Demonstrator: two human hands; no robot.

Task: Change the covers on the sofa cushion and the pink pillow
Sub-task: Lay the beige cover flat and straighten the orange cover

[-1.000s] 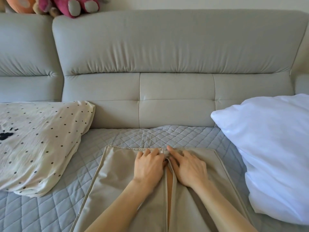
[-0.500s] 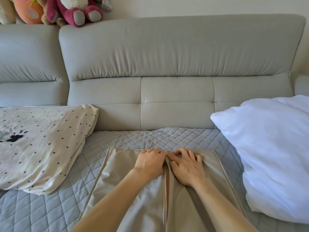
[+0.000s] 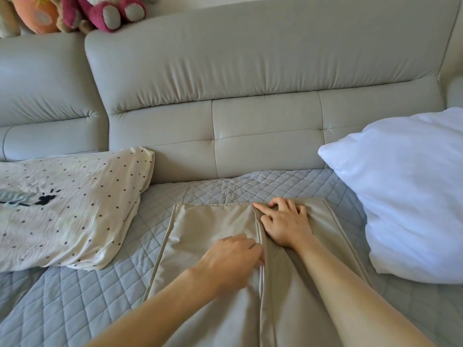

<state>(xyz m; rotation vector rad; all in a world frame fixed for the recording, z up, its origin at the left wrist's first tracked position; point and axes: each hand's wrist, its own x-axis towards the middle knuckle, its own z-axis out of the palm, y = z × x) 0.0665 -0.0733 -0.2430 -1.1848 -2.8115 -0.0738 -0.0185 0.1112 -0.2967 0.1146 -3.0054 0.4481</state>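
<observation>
A beige cushion cover [image 3: 213, 226] lies flat on the quilted sofa seat in front of me, with a zip seam running down its middle. My right hand [image 3: 285, 224] presses flat on the cover at the far end of the seam, fingers spread. My left hand [image 3: 233, 256] sits lower along the seam, its fingertips pinched at the zip line; the zip pull itself is hidden. A bare white pillow [image 3: 406, 191] rests at the right. A cream pillow with black dots [image 3: 67, 211] lies at the left.
The grey sofa backrest [image 3: 250, 78] rises behind the seat, and the blue-grey quilted seat cover [image 3: 62, 304] spreads around the beige cover. Pink and orange plush toys [image 3: 100, 11] sit on top of the backrest at the upper left.
My left hand has slid down the seam toward me, away from the far edge. My right hand stays at the far end of the seam. The camera has tilted slightly.
</observation>
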